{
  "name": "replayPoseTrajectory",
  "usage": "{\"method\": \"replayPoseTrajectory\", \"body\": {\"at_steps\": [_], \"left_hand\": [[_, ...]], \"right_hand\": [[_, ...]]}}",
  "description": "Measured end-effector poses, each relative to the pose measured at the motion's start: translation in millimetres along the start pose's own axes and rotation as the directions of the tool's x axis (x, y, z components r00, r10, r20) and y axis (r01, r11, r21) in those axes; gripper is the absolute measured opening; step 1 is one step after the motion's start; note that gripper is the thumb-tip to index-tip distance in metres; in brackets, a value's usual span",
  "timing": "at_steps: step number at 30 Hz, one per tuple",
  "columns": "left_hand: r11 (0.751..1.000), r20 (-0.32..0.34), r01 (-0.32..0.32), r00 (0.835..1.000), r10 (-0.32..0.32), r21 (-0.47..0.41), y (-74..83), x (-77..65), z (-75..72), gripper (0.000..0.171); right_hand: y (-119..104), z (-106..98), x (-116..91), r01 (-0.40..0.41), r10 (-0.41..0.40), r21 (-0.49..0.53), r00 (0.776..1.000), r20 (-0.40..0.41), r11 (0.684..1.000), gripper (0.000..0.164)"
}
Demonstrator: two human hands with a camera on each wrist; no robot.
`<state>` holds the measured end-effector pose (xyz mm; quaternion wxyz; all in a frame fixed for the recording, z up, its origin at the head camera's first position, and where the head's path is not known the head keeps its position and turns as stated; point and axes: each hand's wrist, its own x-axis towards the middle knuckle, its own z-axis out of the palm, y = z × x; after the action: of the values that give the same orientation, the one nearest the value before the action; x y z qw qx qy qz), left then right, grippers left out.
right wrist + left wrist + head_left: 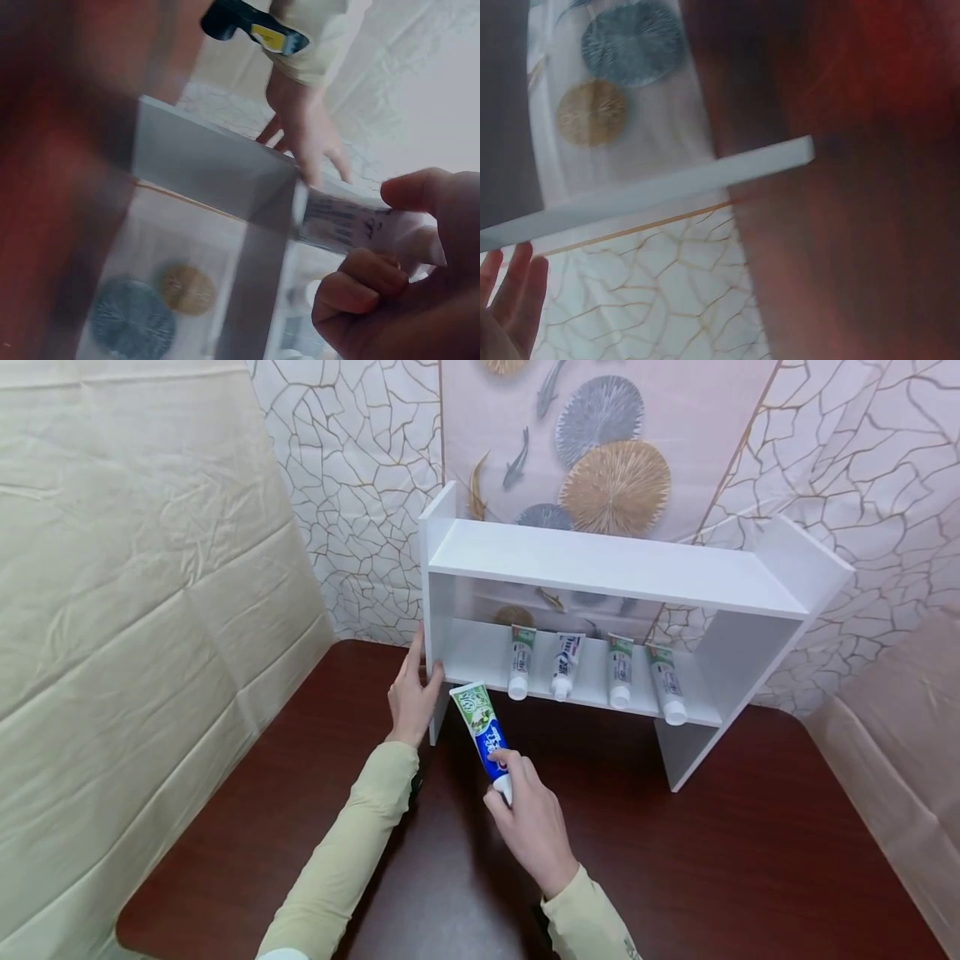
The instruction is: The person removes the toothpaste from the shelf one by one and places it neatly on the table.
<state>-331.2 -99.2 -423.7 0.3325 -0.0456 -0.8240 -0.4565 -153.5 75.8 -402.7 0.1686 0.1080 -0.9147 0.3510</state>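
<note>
My right hand [531, 822] grips a blue and green toothpaste tube [480, 727] near its white cap, thumb on one side and fingers on the other. The tube's flat green end points up and away, just in front of the lower shelf board's left end. Seen from the right wrist, the tube [352, 225] is blurred and overlaps the shelf edge. My left hand [411, 702] is at the left side panel of the white shelf unit [615, 564], its fingers extended along the outside. In the left wrist view, those fingertips [532, 262] are right at the panel's edge.
Several toothpaste tubes lie in a row on the lower shelf board, caps forward; the leftmost tube [521, 662] is green and white. The unit stands on a dark red-brown table [795, 827]. Patterned cloth [352, 485] hangs behind, and beige cloth [150, 610] at the left.
</note>
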Motion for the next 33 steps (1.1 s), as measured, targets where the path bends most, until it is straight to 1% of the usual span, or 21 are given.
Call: {"method": "replayPoseTrajectory", "body": {"at_steps": [4,8,10,12,13,15,18,20,21,25,29,33], "left_hand": [[0.997,0.028,0.052,0.998,-0.050,-0.058,-1.0,-5.0,6.1,0.058],[0.982,0.050,0.089,0.995,-0.081,-0.167,-2.7,-7.0,9.3,0.057],[0.971,0.062,0.085,0.995,-0.073,-0.221,-3.6,-6.8,9.2,0.058],[0.964,0.073,0.073,0.996,-0.056,-0.254,-4.2,-5.8,8.5,0.058],[0.962,0.077,0.067,0.996,-0.048,-0.266,-4.3,-5.2,8.0,0.058],[0.956,0.084,0.056,0.996,-0.033,-0.286,-4.3,-4.3,7.1,0.058],[0.953,0.090,0.042,0.996,-0.015,-0.302,-4.2,-4.3,6.4,0.059],[0.952,0.086,0.026,0.996,0.000,-0.305,-3.6,-4.5,5.4,0.059],[0.953,0.082,0.019,0.997,0.006,-0.302,-3.4,-4.8,4.5,0.059],[0.962,0.072,-0.010,0.997,0.031,-0.271,-2.9,-5.0,3.1,0.058],[0.965,0.067,-0.024,0.997,0.043,-0.261,-3.6,-6.6,4.4,0.057],[0.965,0.045,-0.024,0.998,0.037,-0.260,-3.6,-8.0,7.1,0.057]], "right_hand": [[6,7,-3,-0.001,0.001,0.028,1.000,-0.002,1.000,0.040],[9,11,-6,-0.022,0.020,0.063,1.000,0.022,0.998,0.039],[11,13,-7,-0.045,0.040,0.081,0.998,0.052,0.996,0.038],[15,15,-8,-0.063,0.056,0.073,0.994,0.095,0.995,0.038],[18,17,-8,-0.070,0.062,0.061,0.990,0.124,0.996,0.038],[24,22,-10,-0.053,0.053,-0.001,0.982,0.180,0.999,0.039],[34,30,-13,0.012,0.017,-0.107,0.963,0.270,0.994,0.041],[38,34,-16,0.068,-0.018,-0.154,0.952,0.305,0.986,0.041],[39,35,-17,0.080,-0.022,-0.163,0.944,0.329,0.983,0.043],[42,38,-19,0.112,-0.037,-0.180,0.925,0.378,0.977,0.052],[47,39,-22,0.150,-0.046,-0.193,0.887,0.460,0.970,0.062],[51,38,-21,0.181,-0.060,-0.172,0.837,0.544,0.968,0.065]]}}
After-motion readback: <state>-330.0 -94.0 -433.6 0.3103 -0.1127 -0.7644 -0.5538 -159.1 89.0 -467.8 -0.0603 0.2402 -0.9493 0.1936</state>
